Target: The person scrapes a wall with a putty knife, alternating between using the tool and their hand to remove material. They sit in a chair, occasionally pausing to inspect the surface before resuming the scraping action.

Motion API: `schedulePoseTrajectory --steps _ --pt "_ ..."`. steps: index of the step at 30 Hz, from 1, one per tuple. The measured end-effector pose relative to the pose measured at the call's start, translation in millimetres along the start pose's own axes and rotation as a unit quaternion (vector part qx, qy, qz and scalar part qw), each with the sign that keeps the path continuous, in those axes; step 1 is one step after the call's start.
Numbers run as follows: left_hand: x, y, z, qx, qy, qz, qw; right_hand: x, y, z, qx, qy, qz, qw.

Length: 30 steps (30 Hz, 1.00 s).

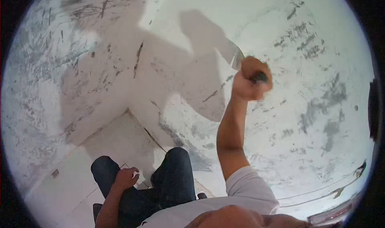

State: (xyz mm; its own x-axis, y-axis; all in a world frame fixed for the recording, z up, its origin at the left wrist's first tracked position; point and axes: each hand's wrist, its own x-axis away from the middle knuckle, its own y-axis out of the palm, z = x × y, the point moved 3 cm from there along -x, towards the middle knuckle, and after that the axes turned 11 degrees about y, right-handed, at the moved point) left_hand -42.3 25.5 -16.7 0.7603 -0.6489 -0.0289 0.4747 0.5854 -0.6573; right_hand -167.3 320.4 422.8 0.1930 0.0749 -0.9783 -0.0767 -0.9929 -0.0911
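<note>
My right hand (252, 79) is raised at the wall (280, 120) with its fingers wrapped round the dark handle of a scraper (236, 55). The wide, thin blade points up and left and lies at or very near the wall's surface. My left hand (127, 177) rests by my knee in dark trousers, low at the left. Its fingers are curled, with a small whitish thing at the fingertips that is too small to name.
Two patchy white walls with dark marks meet in a corner (128, 108) above a tiled floor (86, 178). Shadows of my arm and head fall on them. A reddish-brown edge (331, 215) shows at the lower right.
</note>
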Motion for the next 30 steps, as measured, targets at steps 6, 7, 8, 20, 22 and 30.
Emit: schedulePoseTrajectory --steps 6,7,8,20,22,30 --pt "1 -1 2 -0.024 -0.014 -0.02 0.999 5 -9 -13 -0.049 0.058 0.108 0.991" --pt "3 2 4 -0.023 -0.01 -0.025 0.999 3 -1 -6 -0.029 0.027 0.076 0.996" --pt "2 2 2 -0.015 -0.014 -0.023 1.0 -6 11 -3 -0.017 -0.011 0.042 0.999" --pt "2 4 -1 -0.011 -0.027 -0.022 0.999 -22 17 10 0.077 0.071 0.07 0.992" --pt "5 1 -2 -0.017 -0.036 -0.045 0.998 -12 4 -23 0.014 0.033 0.056 0.998" --pt "-1 8 -8 -0.034 -0.014 -0.019 0.999 -21 -22 16 -0.134 0.084 0.084 0.984"
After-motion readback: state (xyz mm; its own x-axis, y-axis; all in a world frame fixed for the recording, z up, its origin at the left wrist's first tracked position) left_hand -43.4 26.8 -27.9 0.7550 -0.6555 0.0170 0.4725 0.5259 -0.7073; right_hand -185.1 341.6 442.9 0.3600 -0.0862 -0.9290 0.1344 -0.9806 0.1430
